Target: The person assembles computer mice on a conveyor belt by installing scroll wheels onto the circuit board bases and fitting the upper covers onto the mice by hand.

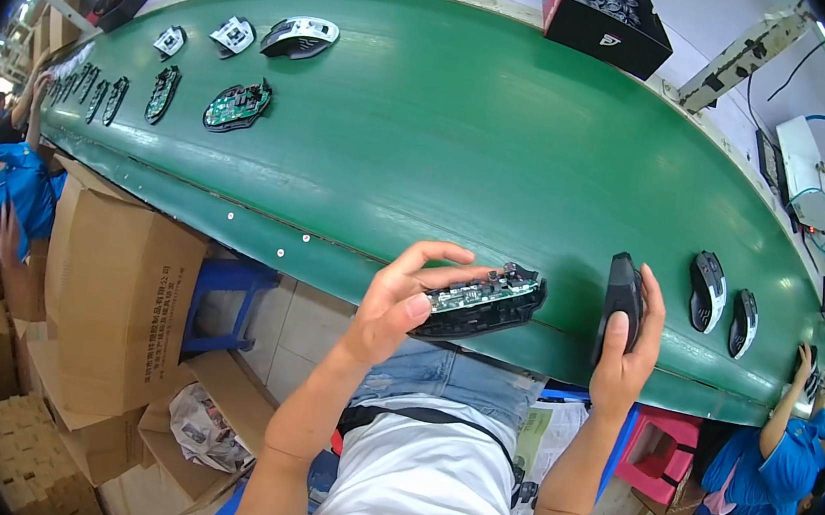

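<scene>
My right hand (628, 343) covers much of the black mouse shell (620, 298). The mouse parts (98, 96) far along the belt (465, 142) are too small to make out.

Green conveyor belt (506, 137), black mouse shell (622, 295), green circuit board (484, 290) in black base.

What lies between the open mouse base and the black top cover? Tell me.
In the head view, only bare green belt shows between the mouse base in the left hand and the cover in the right hand.
</scene>
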Motion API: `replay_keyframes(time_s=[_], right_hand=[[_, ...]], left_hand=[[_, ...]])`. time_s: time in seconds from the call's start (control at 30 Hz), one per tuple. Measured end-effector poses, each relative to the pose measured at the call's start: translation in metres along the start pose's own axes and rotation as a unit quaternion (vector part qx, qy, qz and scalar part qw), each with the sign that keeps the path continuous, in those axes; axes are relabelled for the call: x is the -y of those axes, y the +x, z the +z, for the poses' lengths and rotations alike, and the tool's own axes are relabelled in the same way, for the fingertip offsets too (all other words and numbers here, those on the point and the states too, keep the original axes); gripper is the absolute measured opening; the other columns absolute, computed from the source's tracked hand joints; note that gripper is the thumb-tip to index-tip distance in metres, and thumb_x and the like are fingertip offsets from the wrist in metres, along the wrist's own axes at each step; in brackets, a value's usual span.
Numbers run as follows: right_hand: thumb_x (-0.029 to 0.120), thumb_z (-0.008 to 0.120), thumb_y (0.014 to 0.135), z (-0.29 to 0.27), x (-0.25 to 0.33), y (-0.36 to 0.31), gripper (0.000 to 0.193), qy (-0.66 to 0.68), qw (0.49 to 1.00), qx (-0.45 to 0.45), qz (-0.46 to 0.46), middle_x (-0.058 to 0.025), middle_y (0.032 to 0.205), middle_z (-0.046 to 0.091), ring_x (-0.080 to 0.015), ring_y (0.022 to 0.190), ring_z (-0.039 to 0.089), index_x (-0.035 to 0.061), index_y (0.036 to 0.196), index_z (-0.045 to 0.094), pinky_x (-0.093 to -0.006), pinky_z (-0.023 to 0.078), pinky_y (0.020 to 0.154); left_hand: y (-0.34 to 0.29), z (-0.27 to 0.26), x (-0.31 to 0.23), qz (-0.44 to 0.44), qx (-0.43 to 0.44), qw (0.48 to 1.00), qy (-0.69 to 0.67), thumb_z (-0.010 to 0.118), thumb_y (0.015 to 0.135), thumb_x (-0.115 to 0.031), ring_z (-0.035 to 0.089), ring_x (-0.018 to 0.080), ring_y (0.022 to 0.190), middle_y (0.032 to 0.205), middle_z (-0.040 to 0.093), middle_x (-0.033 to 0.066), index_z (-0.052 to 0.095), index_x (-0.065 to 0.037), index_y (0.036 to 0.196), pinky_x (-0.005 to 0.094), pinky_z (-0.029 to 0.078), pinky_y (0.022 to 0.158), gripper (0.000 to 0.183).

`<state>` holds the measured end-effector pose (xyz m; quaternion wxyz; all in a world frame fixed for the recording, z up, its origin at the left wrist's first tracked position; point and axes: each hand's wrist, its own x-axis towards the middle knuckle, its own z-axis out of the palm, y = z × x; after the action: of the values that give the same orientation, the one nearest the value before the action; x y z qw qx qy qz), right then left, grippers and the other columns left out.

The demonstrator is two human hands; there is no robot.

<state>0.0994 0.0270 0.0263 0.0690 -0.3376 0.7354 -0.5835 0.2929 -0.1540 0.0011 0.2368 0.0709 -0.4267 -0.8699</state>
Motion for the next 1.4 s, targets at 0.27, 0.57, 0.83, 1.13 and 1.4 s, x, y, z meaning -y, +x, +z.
replay_keyframes(time_s=[0.27, 0.57, 0.83, 1.13, 1.4], right_hand=[[0.011, 0.073, 0.081, -0.007, -0.008, 0.018, 0.047, -0.347, 0.935, 0.024, -0.067, -0.0148, 0.129, 0.057, -0.0379, 0.116, 0.055, 0.0073, 0.126, 0.062, -0.0448, 0.045, 0.098], [0.007, 0.077, 0.069, 0.010, 0.039, 0.008, 0.039, -0.036, 0.980, 0.121, -0.154, -0.0172, 0.116, 0.066, -0.0304, 0.106, 0.064, 0.0039, 0.108, 0.071, -0.0379, 0.050, 0.092], [0.008, 0.082, 0.066, 0.034, 0.057, 0.015, 0.037, -0.028, 0.948, 0.299, -0.107, -0.0089, 0.111, 0.068, -0.0290, 0.099, 0.064, 0.0084, 0.102, 0.075, -0.0384, 0.052, 0.087], [0.015, 0.088, 0.060, 0.034, 0.046, 0.006, 0.043, -0.060, 0.947, 0.249, -0.195, -0.0083, 0.109, 0.068, -0.0281, 0.099, 0.065, 0.0067, 0.100, 0.073, -0.0364, 0.056, 0.079], [0.014, 0.089, 0.060, 0.034, 0.029, -0.006, 0.043, -0.071, 0.943, 0.206, -0.253, -0.0101, 0.111, 0.067, -0.0304, 0.099, 0.065, 0.0072, 0.098, 0.072, -0.0384, 0.056, 0.079]], left_hand=[[-0.002, -0.005, -0.004, -0.004, -0.003, 1.000, -0.004, 0.062, 0.089, -0.036, 0.058, 0.0299, 0.121, 0.135, 0.051, 0.0325, 0.035, 0.005, 0.138, 0.0375, 0.047, 0.103, 0.069], [-0.004, 0.001, 0.002, 0.042, 0.026, 0.987, 0.153, 0.070, 0.082, -0.036, 0.054, 0.0371, 0.126, 0.135, 0.051, 0.0357, 0.036, 0.006, 0.135, 0.0432, 0.040, 0.109, 0.075], [-0.007, -0.006, 0.002, 0.058, 0.080, 0.984, 0.152, 0.075, 0.075, -0.017, 0.055, 0.0265, 0.125, 0.134, 0.057, 0.0234, 0.039, 0.004, 0.137, 0.0378, 0.039, 0.108, 0.076], [-0.005, -0.004, 0.006, 0.107, 0.103, 0.971, 0.189, 0.086, 0.068, -0.015, 0.057, 0.0272, 0.124, 0.136, 0.057, 0.0205, 0.043, 0.004, 0.137, 0.0380, 0.042, 0.108, 0.084], [-0.002, 0.002, 0.005, 0.150, 0.117, 0.937, 0.293, 0.085, 0.068, -0.011, 0.055, 0.0330, 0.128, 0.140, 0.053, 0.0204, 0.045, -0.001, 0.139, 0.0412, 0.043, 0.106, 0.082]])
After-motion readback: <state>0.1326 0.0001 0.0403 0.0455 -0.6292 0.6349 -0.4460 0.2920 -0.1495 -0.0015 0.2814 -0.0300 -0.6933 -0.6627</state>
